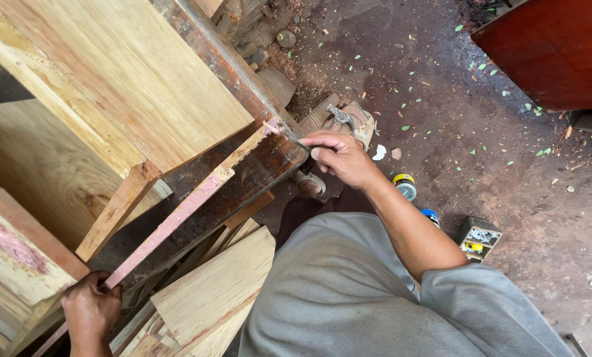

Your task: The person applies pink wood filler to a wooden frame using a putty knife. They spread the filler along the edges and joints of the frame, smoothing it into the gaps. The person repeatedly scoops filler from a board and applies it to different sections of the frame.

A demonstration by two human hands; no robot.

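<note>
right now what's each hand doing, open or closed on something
Left hand: closed on the near end of the pink-smeared wood strip.
Right hand: closed on a small metal blade at the strip's far end.

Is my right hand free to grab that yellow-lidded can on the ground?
Probably not right away: the right hand holds a small blade on the pink-coated strip. The can sits below the forearm, unblocked.

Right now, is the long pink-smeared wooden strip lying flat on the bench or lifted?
Lying flat: the long pink-smeared wooden strip rests along the dark bench, left hand gripping its near end, right hand at its far end.
</note>
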